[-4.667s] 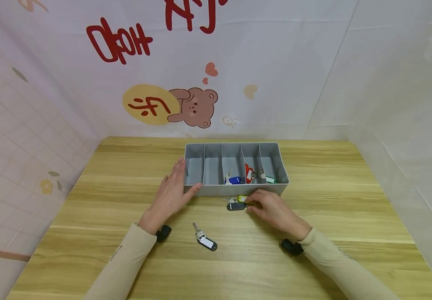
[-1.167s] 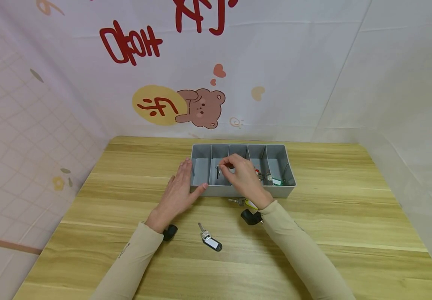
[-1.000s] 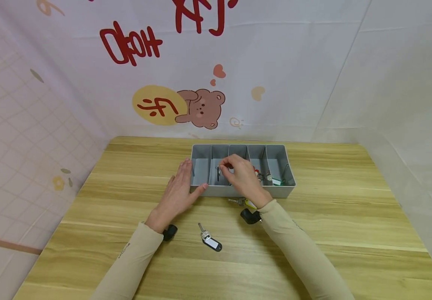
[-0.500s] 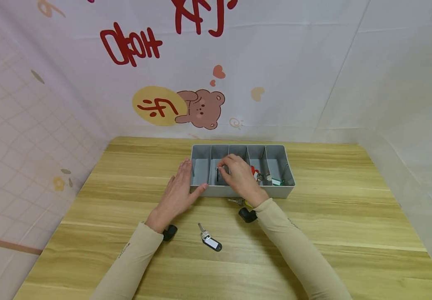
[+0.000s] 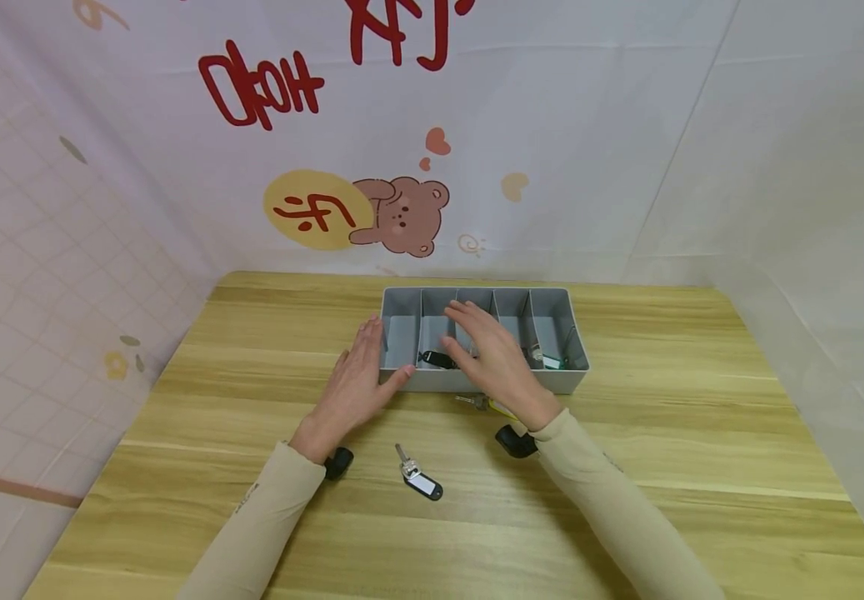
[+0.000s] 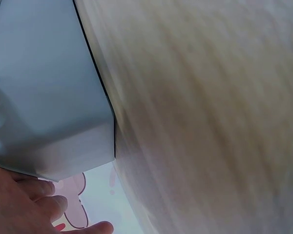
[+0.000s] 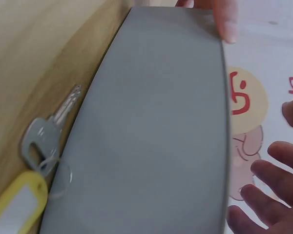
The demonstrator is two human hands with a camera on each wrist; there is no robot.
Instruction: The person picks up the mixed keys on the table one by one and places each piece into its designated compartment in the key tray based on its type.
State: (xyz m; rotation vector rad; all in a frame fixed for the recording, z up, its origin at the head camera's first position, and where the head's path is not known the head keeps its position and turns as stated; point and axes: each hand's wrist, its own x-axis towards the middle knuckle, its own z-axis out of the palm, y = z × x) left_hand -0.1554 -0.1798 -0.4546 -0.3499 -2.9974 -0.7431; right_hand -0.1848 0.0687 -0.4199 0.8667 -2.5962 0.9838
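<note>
A grey divided tray [image 5: 432, 382] stands toward the back of the table. My left hand [image 5: 349, 379] rests against its left end with fingers straight and thumb at the front rim. Above the middle compartments hovers my right hand [image 5: 495, 358], fingers spread, with nothing between them. A black key tag [image 5: 437, 359] lies in the second compartment from the left. Under the right wrist, a key with a yellow tag [image 7: 19, 202] lies on the table along the tray's front wall. The right hand hides most of the third and fourth compartments.
A green key tag [image 5: 554, 363] lies in the rightmost compartment. Nearer on the table is another key with a dark, white-labelled tag [image 5: 422, 485]. Behind the tray, the table meets a printed wall sheet [image 5: 581, 167].
My right hand took the black-tagged key from beside the yellow one and carried it over the second compartment. It has let go and spread its fingers. The left hand stays against the tray.
</note>
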